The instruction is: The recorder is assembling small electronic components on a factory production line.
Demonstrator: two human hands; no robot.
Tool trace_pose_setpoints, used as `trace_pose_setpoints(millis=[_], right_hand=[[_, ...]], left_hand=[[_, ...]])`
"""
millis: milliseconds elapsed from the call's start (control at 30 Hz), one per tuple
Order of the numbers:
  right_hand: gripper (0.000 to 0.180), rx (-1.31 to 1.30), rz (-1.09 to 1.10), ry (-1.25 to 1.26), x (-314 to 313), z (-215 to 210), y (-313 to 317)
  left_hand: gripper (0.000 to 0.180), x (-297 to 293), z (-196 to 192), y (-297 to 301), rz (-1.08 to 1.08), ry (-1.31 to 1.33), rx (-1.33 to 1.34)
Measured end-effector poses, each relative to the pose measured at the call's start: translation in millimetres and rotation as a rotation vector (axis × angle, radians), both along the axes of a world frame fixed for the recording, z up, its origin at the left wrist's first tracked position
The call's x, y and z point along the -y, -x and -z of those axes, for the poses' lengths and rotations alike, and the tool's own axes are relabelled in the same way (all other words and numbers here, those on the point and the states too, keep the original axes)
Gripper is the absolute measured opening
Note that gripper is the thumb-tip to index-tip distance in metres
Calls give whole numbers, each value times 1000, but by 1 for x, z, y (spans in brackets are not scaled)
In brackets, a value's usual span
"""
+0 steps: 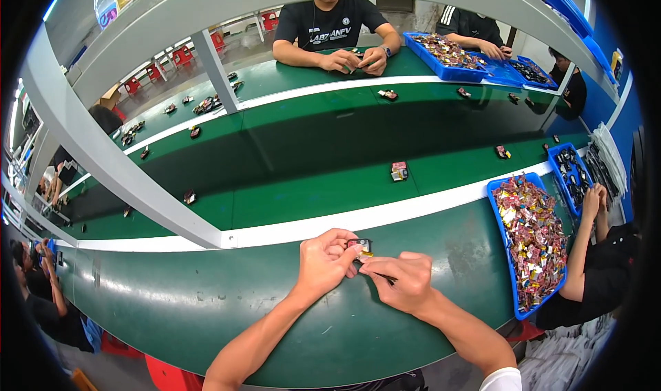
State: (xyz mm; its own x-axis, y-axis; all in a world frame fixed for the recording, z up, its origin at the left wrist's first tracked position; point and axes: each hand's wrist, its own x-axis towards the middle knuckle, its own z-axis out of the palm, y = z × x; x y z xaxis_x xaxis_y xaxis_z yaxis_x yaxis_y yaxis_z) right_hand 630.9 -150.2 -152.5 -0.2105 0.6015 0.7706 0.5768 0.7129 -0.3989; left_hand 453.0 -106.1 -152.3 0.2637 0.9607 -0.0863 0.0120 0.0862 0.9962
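Over the green worktable (206, 294), my left hand (322, 261) holds a small black module (359, 245) between thumb and fingers. The module has a dark casing, with pale and yellowish bits at its lower side. From the right, my right hand (405, 281) is closed in a pinch around a thin dark stick-like tool (385, 277). Its fingertips meet the module's lower edge, close to my left fingertips. The tool's tip is hidden by my fingers, so its exact kind is unclear.
A blue tray (507, 256) heaped with small reddish parts stands at right. Past it, a co-worker's hands (595, 199) work by a smaller blue tray (555, 162). Beyond the white rail (310, 232), a green conveyor belt (310, 205) carries scattered modules (399, 171). A grey post (124, 163) rises left.
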Motion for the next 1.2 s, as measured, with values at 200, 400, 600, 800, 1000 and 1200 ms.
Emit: trace_pose_setpoints(millis=[200, 400, 600, 800, 1000, 1200], right_hand=[[20, -225, 62, -40, -7, -10, -6], [15, -243, 81, 21, -8, -1, -11], [12, -207, 29, -3, -9, 7, -6], [12, -195, 42, 21, -7, 6, -5], [11, -177, 73, 56, -7, 7, -7], [11, -204, 73, 64, -9, 7, -6]], left_hand=[[13, -32, -1, 13, -165, -58, -42], [26, -115, -4, 62, -527, -237, -406], [20, -148, -18, 77, -805, -728, -1138], [19, -179, -15, -33, 26, -686, -576], [25, -191, -26, -98, 228, -477, -837], [28, -191, -22, -85, 177, -389, -1009]])
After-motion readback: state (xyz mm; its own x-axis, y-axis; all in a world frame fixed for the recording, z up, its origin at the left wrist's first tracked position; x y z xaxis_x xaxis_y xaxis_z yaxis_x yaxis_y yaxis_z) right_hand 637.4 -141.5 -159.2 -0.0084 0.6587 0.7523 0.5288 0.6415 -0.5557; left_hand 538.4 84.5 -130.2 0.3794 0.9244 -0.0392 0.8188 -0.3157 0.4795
